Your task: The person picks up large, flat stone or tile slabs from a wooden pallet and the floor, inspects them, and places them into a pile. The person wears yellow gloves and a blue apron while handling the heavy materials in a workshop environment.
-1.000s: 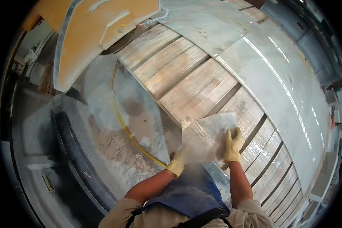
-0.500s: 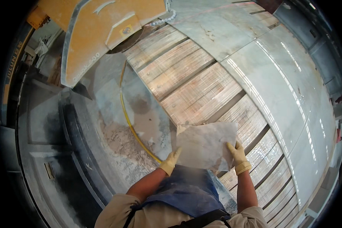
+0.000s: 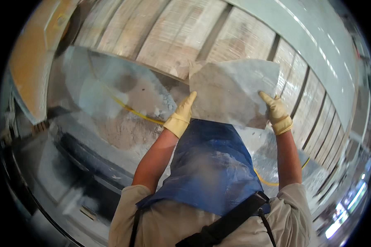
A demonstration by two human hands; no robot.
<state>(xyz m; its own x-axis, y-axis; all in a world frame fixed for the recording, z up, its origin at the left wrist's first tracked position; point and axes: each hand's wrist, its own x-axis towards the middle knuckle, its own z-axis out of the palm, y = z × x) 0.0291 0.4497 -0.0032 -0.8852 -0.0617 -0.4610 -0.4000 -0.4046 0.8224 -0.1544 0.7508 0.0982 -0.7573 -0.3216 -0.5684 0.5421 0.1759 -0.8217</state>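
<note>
Between my two hands is a grey-beige stone slab piece [image 3: 233,88] with an uneven far edge, held out in front of a blue apron [image 3: 212,160]. My left hand [image 3: 182,114], in a pale yellow glove, closes on its left edge. On the opposite edge my right hand [image 3: 277,111], gloved alike, grips with the thumb lying over the top face. The fingers of both hands are mostly hidden beneath or behind the piece. Past it lies a slatted wooden bed [image 3: 173,35], partly covered by the piece.
Large pale polished slabs [image 3: 317,37] lie on the slats at the far right. An orange machine guard [image 3: 33,53] with a round blade [image 3: 69,31] stands at the left. A yellow hose [image 3: 130,108] crosses the wet, rubble-strewn floor [image 3: 125,129].
My view has swung to the right, and the machine now sits farther to the left. Both hands keep hold of the slab piece, which appears higher in the view, with my arms stretched farther out.
</note>
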